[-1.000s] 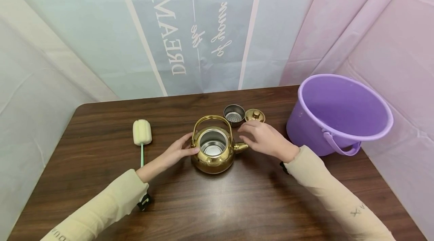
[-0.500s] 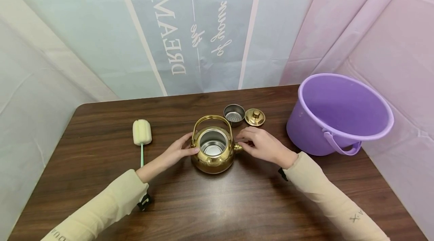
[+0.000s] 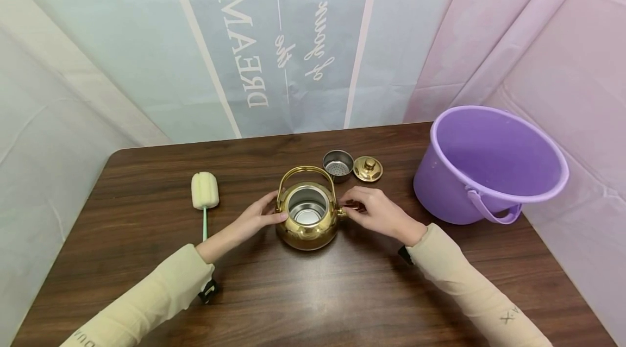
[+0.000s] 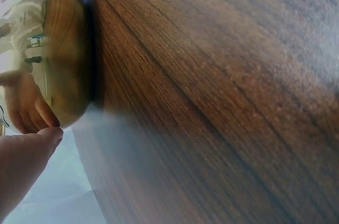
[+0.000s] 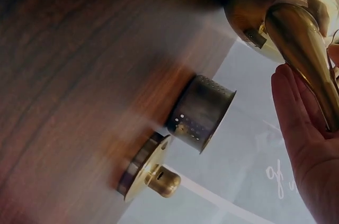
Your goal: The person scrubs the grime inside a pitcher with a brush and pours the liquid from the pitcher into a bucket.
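Observation:
A gold kettle (image 3: 307,233) stands lidless on the table, its arched handle raised. My left hand (image 3: 246,225) holds its left side, thumb by the rim and fingers around the body. On the right, my right hand (image 3: 379,212) grips the spout (image 3: 342,211) between thumb and fingers, covering most of it. The right wrist view shows the spout (image 5: 302,49) with fingers (image 5: 288,97) against it. In the left wrist view the thumb (image 4: 29,158) touches the shiny body (image 4: 66,54). A steel strainer (image 3: 338,165) and gold lid (image 3: 368,169) lie behind the right hand.
A purple bucket (image 3: 440,184) stands at the right of the brown table (image 3: 313,303). At the left lies a brush with a pale yellow sponge head (image 3: 205,190) and a green stem. A printed cloth (image 3: 293,108) hangs behind the table.
My right hand has moved left and slightly down onto the spout, closing its fingers around it and uncovering the lid. The left hand and the kettle have stayed where they were.

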Motion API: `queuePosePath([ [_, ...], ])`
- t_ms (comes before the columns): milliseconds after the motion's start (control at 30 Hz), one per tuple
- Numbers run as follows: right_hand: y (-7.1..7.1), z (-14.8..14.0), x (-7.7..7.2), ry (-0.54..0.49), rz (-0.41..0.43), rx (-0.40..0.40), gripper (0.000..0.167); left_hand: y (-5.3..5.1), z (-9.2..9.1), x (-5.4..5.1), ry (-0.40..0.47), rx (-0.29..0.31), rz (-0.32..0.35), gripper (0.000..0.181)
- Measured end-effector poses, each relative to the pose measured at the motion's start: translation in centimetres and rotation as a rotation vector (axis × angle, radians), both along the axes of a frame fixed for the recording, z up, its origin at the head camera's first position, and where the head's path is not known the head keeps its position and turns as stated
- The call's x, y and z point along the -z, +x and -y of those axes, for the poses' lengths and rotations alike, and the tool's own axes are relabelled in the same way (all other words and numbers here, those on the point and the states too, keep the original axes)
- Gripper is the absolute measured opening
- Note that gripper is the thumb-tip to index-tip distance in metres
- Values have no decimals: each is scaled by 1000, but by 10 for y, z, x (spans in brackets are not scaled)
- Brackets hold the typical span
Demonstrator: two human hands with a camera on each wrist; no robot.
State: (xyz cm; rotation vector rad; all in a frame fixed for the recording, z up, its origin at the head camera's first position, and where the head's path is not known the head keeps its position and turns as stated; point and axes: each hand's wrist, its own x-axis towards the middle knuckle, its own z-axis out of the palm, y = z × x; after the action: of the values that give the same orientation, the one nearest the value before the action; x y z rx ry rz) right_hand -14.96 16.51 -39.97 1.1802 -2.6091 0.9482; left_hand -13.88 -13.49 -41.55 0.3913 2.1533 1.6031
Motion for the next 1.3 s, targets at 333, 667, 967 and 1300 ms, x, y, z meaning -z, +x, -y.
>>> queuePosePath([
  [333,1,0,7,-29,-4,8,13,-1,1,-2,-38,-4,-27,72],
  [667,2,1,11,-40,-8,-4,13,-3,14,-19,-111,44,-136,68],
  [967,2,0,11,-29,0,12,13,-3,29,-30,-406,54,-394,58],
  [1300,3,0,11,-36,13,17,13,-2,37,-33,-579,102,-570,47],
])
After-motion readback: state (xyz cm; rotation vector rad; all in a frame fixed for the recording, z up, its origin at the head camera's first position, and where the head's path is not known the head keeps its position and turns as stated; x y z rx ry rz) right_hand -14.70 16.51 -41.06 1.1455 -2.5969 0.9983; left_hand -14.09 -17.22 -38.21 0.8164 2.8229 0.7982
